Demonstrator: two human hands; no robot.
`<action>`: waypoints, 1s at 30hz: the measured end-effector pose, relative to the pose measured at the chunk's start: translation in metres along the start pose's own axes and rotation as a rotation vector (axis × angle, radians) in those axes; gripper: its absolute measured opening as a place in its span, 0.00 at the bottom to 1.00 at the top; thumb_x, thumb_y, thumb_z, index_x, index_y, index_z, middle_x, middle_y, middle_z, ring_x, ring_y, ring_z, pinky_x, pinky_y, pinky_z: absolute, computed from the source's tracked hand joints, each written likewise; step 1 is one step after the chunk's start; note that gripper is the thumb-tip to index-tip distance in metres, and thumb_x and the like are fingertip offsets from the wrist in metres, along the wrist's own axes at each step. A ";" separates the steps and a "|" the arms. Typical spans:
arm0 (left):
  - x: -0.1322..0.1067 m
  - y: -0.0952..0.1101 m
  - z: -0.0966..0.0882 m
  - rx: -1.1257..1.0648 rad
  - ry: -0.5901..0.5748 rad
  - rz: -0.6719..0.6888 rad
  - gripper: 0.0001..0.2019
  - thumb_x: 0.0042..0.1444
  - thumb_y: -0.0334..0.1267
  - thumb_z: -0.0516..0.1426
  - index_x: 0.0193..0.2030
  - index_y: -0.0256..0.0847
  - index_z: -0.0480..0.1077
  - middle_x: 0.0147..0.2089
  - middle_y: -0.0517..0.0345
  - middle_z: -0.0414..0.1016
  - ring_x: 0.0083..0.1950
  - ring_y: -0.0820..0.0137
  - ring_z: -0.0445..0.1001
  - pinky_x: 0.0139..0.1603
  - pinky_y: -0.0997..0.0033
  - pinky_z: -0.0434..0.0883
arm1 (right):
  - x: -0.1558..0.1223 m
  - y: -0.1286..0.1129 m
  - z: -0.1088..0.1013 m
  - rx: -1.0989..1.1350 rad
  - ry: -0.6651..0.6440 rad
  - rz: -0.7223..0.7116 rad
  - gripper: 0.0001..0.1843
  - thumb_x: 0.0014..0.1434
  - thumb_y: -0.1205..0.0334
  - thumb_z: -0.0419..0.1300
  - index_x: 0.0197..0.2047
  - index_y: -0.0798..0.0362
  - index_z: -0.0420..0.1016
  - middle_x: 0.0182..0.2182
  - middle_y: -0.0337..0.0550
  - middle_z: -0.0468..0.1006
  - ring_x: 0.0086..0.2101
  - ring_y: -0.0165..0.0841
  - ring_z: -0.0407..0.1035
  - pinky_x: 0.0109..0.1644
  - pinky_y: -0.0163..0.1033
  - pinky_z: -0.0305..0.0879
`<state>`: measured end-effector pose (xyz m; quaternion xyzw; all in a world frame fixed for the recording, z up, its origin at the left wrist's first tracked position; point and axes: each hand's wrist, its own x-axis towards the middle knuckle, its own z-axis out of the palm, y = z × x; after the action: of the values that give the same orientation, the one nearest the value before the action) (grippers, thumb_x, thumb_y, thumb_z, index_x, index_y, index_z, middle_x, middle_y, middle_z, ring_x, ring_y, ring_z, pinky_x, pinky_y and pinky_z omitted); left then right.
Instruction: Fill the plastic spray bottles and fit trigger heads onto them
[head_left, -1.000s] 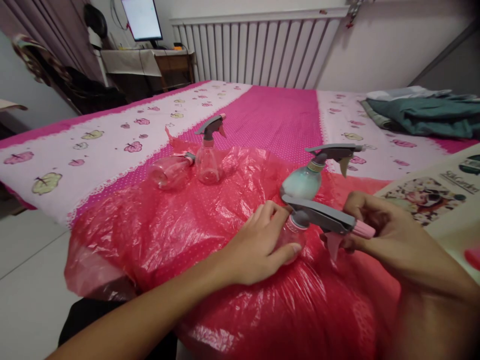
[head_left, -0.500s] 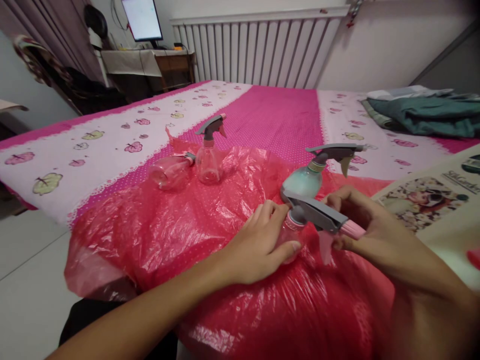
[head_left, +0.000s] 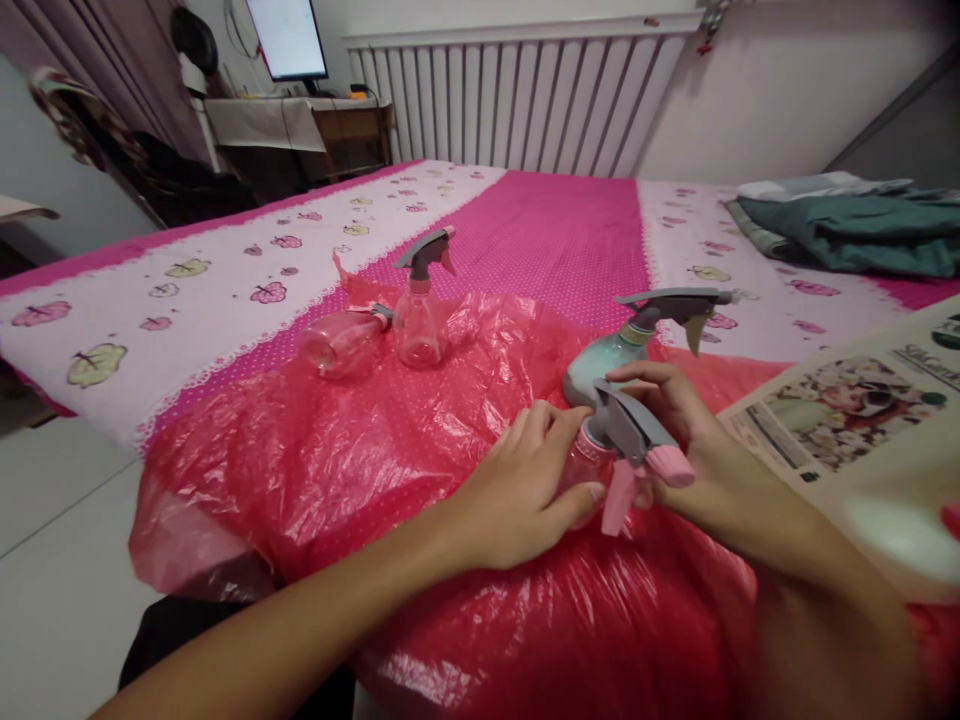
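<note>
My left hand (head_left: 517, 490) wraps around the clear pink body of a small spray bottle (head_left: 583, 468) that stands on a red plastic sheet (head_left: 390, 450). My right hand (head_left: 679, 440) grips that bottle's grey trigger head (head_left: 634, 432), whose pink nozzle points toward me and to the right. Just behind my hands stands a pale green spray bottle (head_left: 615, 358) with a grey trigger head.
Further back on the sheet a pink spray bottle (head_left: 418, 320) stands upright beside a headless pink bottle (head_left: 337, 343) lying on its side. The bed cover (head_left: 540, 230) is pink and white. Printed cardboard (head_left: 847, 420) lies at right, folded green clothes (head_left: 855, 228) behind it.
My right hand has turned the grey trigger head on the bottle, swinging its pink nozzle from pointing right to pointing nearer me. My left hand kept holding the bottle's body.
</note>
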<state>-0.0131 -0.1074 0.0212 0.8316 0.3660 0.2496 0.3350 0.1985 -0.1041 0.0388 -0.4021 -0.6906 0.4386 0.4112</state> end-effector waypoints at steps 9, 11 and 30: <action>-0.001 -0.002 0.006 -0.019 0.035 0.037 0.20 0.66 0.42 0.56 0.62 0.44 0.63 0.54 0.47 0.65 0.54 0.54 0.68 0.57 0.45 0.73 | 0.005 0.002 0.023 -0.146 0.154 -0.104 0.44 0.52 0.57 0.76 0.69 0.32 0.64 0.59 0.41 0.69 0.59 0.44 0.69 0.58 0.47 0.73; -0.001 -0.002 0.007 -0.030 0.053 0.046 0.17 0.67 0.42 0.55 0.60 0.43 0.64 0.54 0.47 0.66 0.54 0.55 0.68 0.57 0.46 0.73 | 0.007 -0.001 0.027 -0.176 0.216 -0.140 0.41 0.50 0.60 0.77 0.65 0.33 0.70 0.56 0.40 0.72 0.56 0.42 0.71 0.56 0.45 0.73; 0.004 0.003 0.008 0.144 0.019 0.089 0.12 0.70 0.40 0.55 0.55 0.39 0.70 0.58 0.45 0.69 0.58 0.53 0.67 0.62 0.44 0.72 | 0.008 -0.015 0.036 -0.326 0.407 -0.154 0.16 0.52 0.55 0.75 0.44 0.45 0.83 0.34 0.34 0.84 0.30 0.32 0.78 0.36 0.34 0.77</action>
<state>-0.0046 -0.1087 0.0188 0.8666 0.3488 0.2450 0.2596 0.1594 -0.1110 0.0447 -0.4893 -0.6838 0.1990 0.5034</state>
